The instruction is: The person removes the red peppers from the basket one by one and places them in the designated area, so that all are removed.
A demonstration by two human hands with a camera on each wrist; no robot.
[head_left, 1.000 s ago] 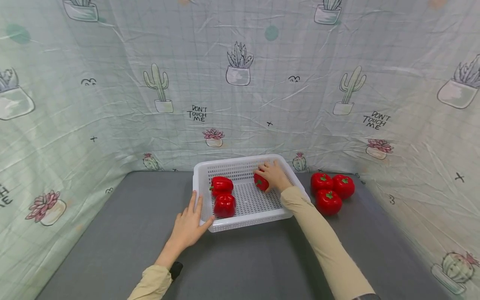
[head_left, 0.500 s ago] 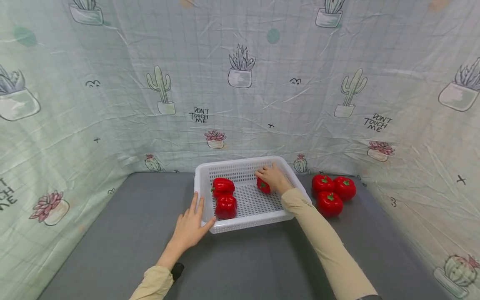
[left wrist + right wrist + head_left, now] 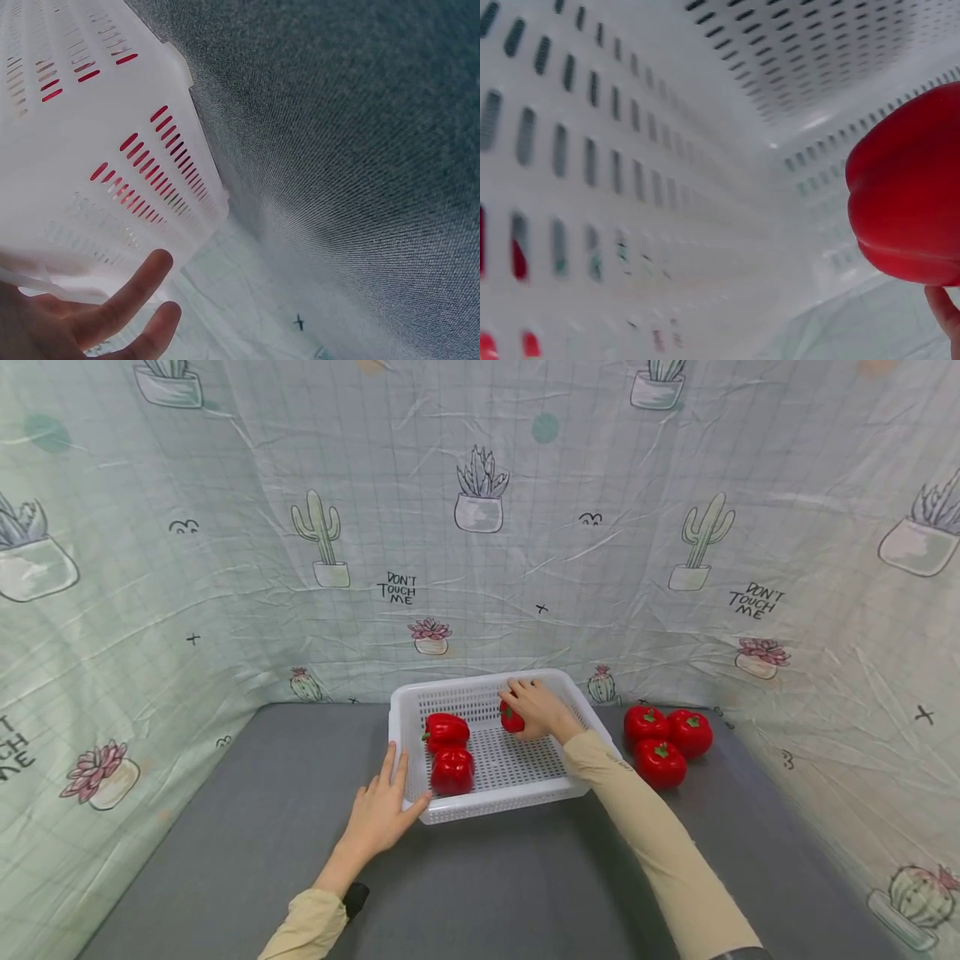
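Note:
A white plastic basket (image 3: pixel 495 793) with slotted walls stands on the grey table. My left hand (image 3: pixel 377 810) rests on its left rim, fingers spread and fairly straight; the left wrist view shows two of its fingertips beside the slotted wall. Inside the basket, my right hand (image 3: pixel 538 710) grips a red bell pepper (image 3: pixel 512 718), partly covered by the fingers. That pepper (image 3: pixel 911 187) is large at the right of the right wrist view, with a fingertip against its underside. Two more red bell peppers, one lying sideways (image 3: pixel 447 732) and one in front of it (image 3: pixel 452 771), sit at the basket's left.
Right of the basket, three red bell peppers cluster on the table: a back left pepper (image 3: pixel 645 725), a back right pepper (image 3: pixel 689 733) and a front pepper (image 3: pixel 660 765). A cactus-print cloth (image 3: pixel 480 577) hangs behind and along both sides of the grey table (image 3: pixel 510 877).
Over the last half second my right hand has shifted slightly left within the basket, carrying the pepper with it. The left hand stays on the rim.

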